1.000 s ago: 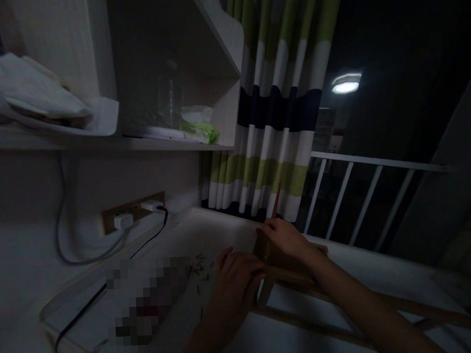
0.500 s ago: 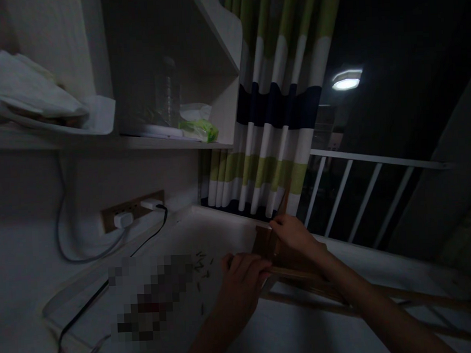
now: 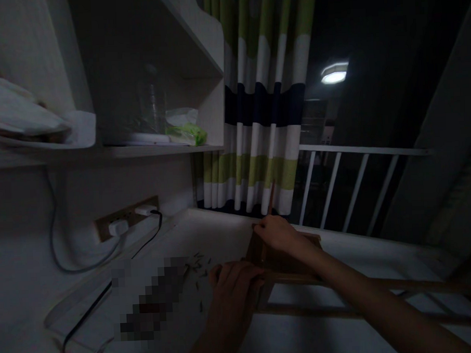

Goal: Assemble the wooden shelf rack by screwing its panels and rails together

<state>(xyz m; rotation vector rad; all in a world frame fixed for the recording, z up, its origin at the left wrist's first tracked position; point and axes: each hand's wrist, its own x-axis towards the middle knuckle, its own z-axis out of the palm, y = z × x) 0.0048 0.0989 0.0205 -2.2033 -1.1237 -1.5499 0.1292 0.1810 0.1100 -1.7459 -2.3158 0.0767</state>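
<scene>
"What's the feel of it down there?"

"Brown wood, straight edges! My wooden frame lies on the pale counter, slim rails running off rightward, and a thin wooden strip rises above it, tilted."

"Around it?"

"Small slim pieces strewn loose left of the frame, too dim to name; further left, a patch is blurred out. Beyond the frame hangs a pleated cloth curtain, banded green, white and navy."

"Any containers?"

"Up and left of the frame, on the whitish shelf: a clear ribbed bottle, contents unreadable, and beside it a crinkly green plastic packet with something white at its top."

"And the hands?"

"Right hand reaching across the frame, forearm slanting in from the right, fingers pinching the strip! Left hand at the frame's near-left corner, knuckles bent, fingers curled over the wooden edge and gripping it, both hands close together!"
</scene>
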